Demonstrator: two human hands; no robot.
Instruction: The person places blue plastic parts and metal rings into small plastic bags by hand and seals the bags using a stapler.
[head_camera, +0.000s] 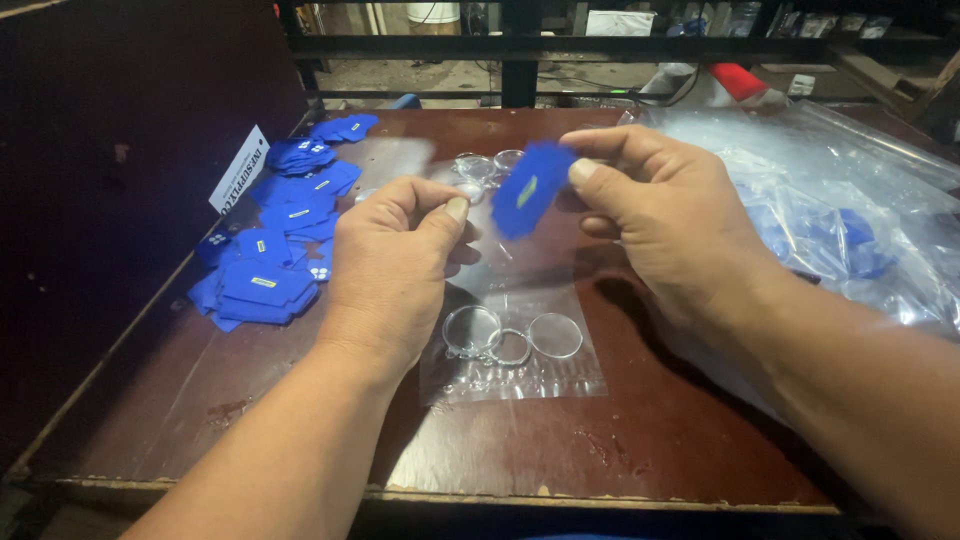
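Observation:
My right hand (665, 215) pinches a small flat blue tag (530, 188) between thumb and forefinger, held up over the table. My left hand (395, 270) is closed with thumb against forefinger on the top edge of a small clear plastic bag (520, 310). The bag hangs down to the table and holds three clear round rings (510, 338) near its bottom. The blue tag sits just right of my left thumb, at the bag's upper edge. Whether the tag is inside the bag cannot be told.
A heap of blue tags (275, 240) lies along the left of the brown wooden table (620, 440). More clear rings (485, 168) sit at the back middle. Large clear plastic bags (850, 210) with blue pieces cover the right. A dark wall stands left.

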